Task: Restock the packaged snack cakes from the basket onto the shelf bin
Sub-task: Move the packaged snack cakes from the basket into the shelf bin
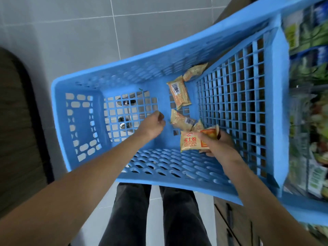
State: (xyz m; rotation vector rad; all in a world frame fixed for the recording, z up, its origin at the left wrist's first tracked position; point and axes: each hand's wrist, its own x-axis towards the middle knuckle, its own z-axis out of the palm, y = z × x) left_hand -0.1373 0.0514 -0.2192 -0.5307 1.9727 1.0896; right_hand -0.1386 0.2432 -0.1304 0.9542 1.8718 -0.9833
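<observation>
Three cakes point(179, 92) loose, basket point(134, 176) floor mostly bare

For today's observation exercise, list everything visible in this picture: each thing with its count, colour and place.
basket: one, blue plastic lattice, centre.
loose snack cakes: three clearly seen, yellow-orange wrappers, on the basket floor: far, middle, near; a fourth may lie under the held one.
held snack cake: one, yellow-orange, in the right hand.
shelf goods: blurred green and blue packs, far right.
floor: grey tiles.
trouser legs: two, dark, below the basket.
left hand: curled, holding nothing, inside the basket.
right hand: grips the held snack cake.
</observation>
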